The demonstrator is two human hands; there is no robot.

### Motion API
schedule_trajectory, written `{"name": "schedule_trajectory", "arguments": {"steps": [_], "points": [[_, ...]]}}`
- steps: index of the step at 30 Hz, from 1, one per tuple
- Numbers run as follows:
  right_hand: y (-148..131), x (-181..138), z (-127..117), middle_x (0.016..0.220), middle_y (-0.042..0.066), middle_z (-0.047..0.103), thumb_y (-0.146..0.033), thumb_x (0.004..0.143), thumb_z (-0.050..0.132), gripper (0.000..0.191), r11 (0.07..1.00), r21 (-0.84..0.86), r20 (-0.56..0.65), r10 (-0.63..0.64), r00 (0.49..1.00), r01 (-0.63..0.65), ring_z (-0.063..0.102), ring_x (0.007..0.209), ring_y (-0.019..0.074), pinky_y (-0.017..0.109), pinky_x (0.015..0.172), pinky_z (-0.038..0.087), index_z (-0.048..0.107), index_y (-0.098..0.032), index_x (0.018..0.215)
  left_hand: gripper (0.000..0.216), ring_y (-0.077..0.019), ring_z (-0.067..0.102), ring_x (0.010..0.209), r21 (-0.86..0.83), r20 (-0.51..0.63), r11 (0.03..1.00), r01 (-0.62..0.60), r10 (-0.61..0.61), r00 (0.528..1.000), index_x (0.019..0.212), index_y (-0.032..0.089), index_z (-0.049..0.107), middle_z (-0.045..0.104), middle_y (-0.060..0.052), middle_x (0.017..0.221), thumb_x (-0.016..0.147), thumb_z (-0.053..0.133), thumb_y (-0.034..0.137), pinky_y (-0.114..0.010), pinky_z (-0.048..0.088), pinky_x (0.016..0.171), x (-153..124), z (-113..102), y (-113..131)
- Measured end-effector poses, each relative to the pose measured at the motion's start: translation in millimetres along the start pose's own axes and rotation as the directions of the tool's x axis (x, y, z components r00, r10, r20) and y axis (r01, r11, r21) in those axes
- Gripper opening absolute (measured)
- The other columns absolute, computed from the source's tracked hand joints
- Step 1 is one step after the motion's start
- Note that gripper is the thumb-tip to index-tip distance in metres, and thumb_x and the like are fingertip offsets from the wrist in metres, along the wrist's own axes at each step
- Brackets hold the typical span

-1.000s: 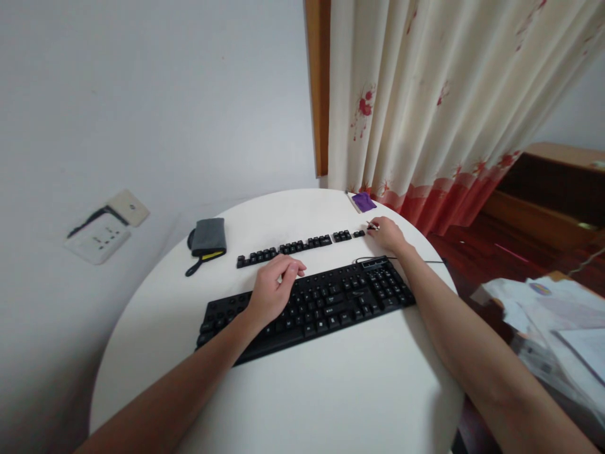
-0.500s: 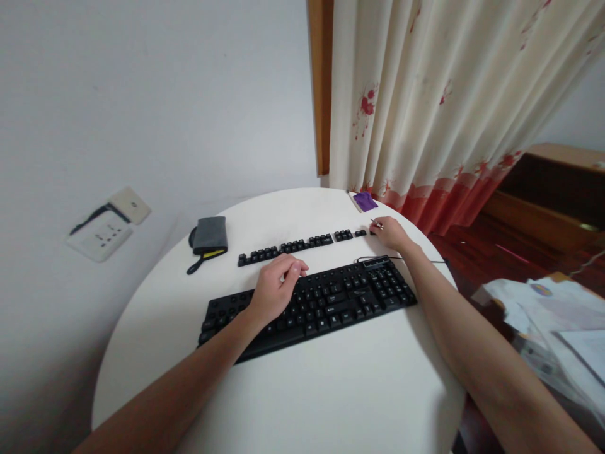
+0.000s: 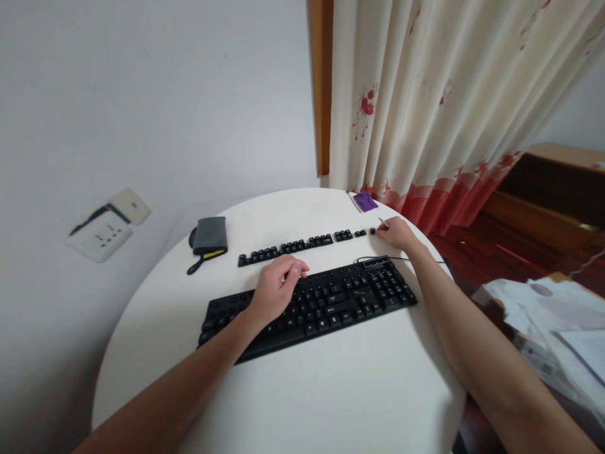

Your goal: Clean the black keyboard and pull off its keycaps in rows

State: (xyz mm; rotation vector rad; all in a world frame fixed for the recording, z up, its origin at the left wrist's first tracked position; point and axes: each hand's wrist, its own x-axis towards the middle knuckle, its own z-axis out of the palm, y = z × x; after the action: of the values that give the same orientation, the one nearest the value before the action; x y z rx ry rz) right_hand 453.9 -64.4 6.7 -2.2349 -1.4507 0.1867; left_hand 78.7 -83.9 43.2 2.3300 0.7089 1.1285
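The black keyboard [image 3: 331, 296] lies slanted on the white round table [image 3: 359, 391]. Over its upper left part rests my left hand [image 3: 278, 284], fingers loosely curled and nothing visible in them. Beyond the keyboard runs a row of loose black keycaps [image 3: 293, 246], split into groups. One single keycap [image 3: 372, 231] sits at the right end of that row, beside the fingertips of my right hand [image 3: 396, 233]. That hand is closed on a thin metal tool [image 3: 384, 222], whose tip sticks up to the left; its exact kind is unclear. Whether the fingers touch the keycap I cannot tell.
A grey pouch [image 3: 210, 234] with a black loop stands at the table's left. Near the far right edge lies a purple cloth [image 3: 365, 202]. The keyboard's cable [image 3: 411, 259] runs off the right edge. Papers [image 3: 543, 309] are piled beside the table, right.
My right hand has shifted slightly right, uncovering the single keycap at the row's end. The metal tool has moved with it and tilted. My left hand has stayed in place.
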Motion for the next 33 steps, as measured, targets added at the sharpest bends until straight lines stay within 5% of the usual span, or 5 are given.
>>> {"name": "schedule_trajectory", "arguments": {"steps": [33], "points": [[-12.4,-0.7,8.4,0.091,0.010,0.076,-0.027,0.077,0.074,0.018,0.999,0.018,0.026,-0.032,0.999,0.031,0.068,0.085,0.0208,0.026,0.075,0.047,0.075,-0.017,0.092,0.033,-0.0171,0.064,0.073,0.022,0.022,1.000,0.008,-0.008,1.000,0.082,0.018,0.067,0.068,-0.003,0.074,0.100,0.044,0.033,-0.030,0.048,0.071,0.7,0.2,1.4]]}}
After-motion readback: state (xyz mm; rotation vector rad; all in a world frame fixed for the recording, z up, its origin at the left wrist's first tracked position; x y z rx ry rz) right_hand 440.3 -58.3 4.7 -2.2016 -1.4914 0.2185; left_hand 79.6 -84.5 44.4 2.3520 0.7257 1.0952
